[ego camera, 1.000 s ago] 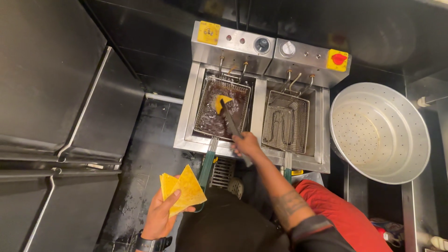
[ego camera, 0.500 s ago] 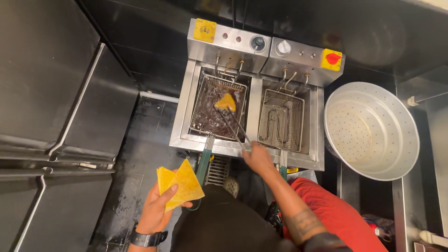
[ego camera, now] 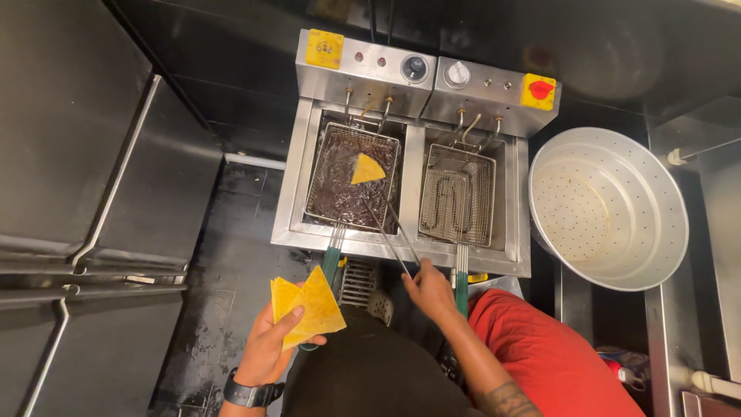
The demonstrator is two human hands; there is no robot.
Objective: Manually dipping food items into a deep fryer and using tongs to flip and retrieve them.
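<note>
My left hand (ego camera: 266, 351) holds a small stack of yellow triangular tortilla pieces (ego camera: 307, 310) low in front of me, below the fryer. My right hand (ego camera: 431, 290) grips metal tongs (ego camera: 390, 234) whose tips reach over the front edge of the left fry basket (ego camera: 351, 177). One yellow triangular piece (ego camera: 367, 169) floats in the dark oil inside that basket. The right fry basket (ego camera: 457, 195) holds nothing, and a heating coil shows under it. Both baskets sit in a steel double fryer (ego camera: 409, 147).
A large perforated metal bowl (ego camera: 610, 208) stands right of the fryer. Steel cabinets (ego camera: 85, 177) line the left side. The dark floor (ego camera: 224, 255) lies below. Green basket handles (ego camera: 332, 259) stick out toward me. Red cloth (ego camera: 552, 351) covers my right side.
My right hand has drawn the tongs back from the left basket toward me, leaving the yellow piece in the oil. The left hand still holds its stack.
</note>
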